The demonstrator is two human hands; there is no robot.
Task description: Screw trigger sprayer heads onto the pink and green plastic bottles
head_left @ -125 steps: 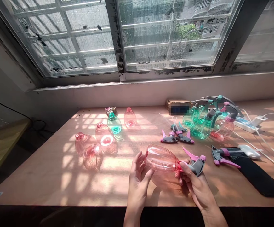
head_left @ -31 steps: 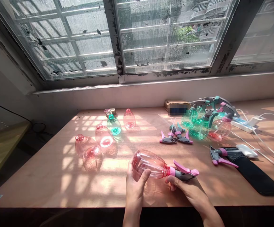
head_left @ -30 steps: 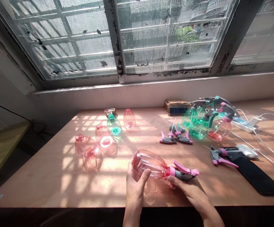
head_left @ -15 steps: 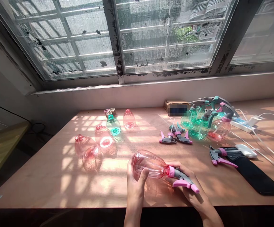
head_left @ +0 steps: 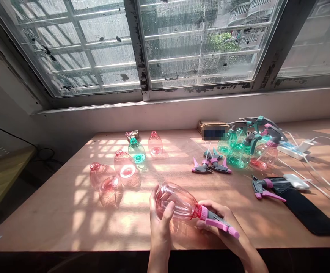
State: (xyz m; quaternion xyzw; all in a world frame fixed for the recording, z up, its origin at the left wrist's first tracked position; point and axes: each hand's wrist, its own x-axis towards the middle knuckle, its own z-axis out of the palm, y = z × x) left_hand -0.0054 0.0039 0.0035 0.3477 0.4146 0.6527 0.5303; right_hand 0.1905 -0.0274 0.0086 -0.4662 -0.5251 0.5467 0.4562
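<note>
A clear pink spray bottle (head_left: 176,201) lies tilted on its side in the air above the table's front. My left hand (head_left: 161,218) is closed round its rounded base, thumb across the near side. On its neck sits a grey and pink trigger sprayer (head_left: 217,220), its pink trigger facing me. My right hand (head_left: 224,223) is closed about the sprayer's pink collar from behind and below; part of its fingers is hidden. Beyond my hands lie several loose trigger sprayers (head_left: 212,163). Pink bottles without heads (head_left: 124,163) and a green one (head_left: 136,151) stand at left.
Green spray bottles (head_left: 240,153) and a pink one (head_left: 264,153) with heads stand at back right. A black phone (head_left: 310,208) lies at right, with another trigger sprayer (head_left: 263,187) by it. A power strip (head_left: 291,149), white cables and a cardboard box (head_left: 210,127) are behind.
The bottle has shifted slightly left and its sprayer has turned a little, the trigger now lower. My right-hand fingers have changed position around the collar. Things on the table stay put.
</note>
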